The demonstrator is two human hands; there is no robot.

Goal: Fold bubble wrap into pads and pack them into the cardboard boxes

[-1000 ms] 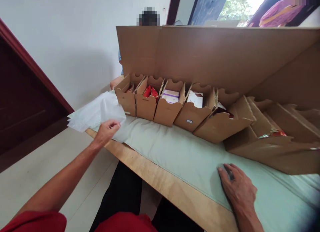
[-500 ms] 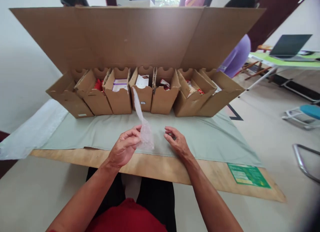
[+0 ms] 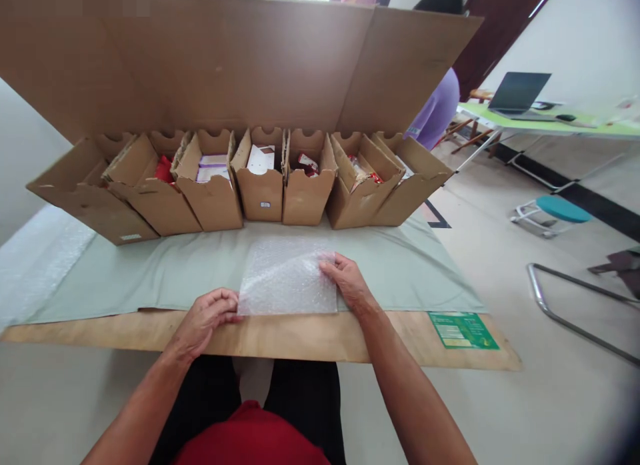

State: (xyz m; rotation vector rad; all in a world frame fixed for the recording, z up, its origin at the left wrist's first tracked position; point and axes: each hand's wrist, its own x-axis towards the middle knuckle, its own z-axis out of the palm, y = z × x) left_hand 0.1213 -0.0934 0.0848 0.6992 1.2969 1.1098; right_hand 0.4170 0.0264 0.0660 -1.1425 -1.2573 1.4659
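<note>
A clear bubble-wrap sheet [image 3: 287, 277] lies flat on the pale green cloth [image 3: 165, 271] near the table's front edge. My left hand [image 3: 203, 320] has its fingers curled, pinching the sheet's near left corner. My right hand [image 3: 347, 281] rests on the sheet's right edge with fingers pressed down on it. Behind the sheet stands a row of several open brown cardboard bins [image 3: 260, 185] with small packets inside.
A tall cardboard panel [image 3: 225, 58] rises behind the bins. A stack of bubble-wrap sheets [image 3: 35, 258] lies at the table's left end. A green label [image 3: 463, 329] is on the wooden tabletop. A person in purple [image 3: 437, 111], a laptop desk and a stool are at right.
My left hand took a bubble-wrap sheet from the left stack and carried it to the middle. Both hands have now spread it flat on the cloth. My view swung right.
</note>
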